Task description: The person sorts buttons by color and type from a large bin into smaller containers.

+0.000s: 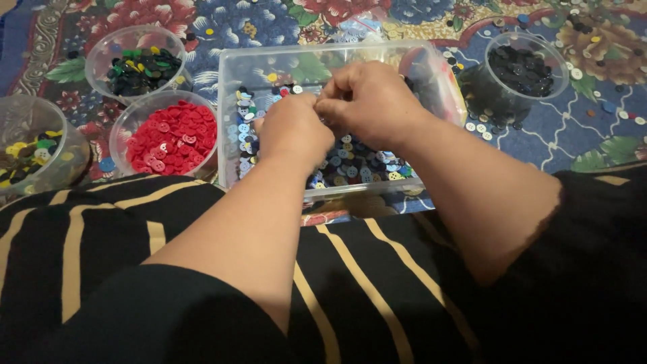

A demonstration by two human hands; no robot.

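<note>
Your two hands meet over the clear box of mixed buttons.

Your left hand (291, 131) and right hand (367, 101) bunch their fingers together above the clear rectangular box (431, 74); whether they pinch a button, I cannot tell. Much looks sorted: a tub of red buttons (172, 138), a tub of green ones (138, 67), a tub of black ones (522, 67). Many mixed buttons (354, 165) remain in the box, and loose ones lie scattered on the floral cloth (579, 128).
</note>
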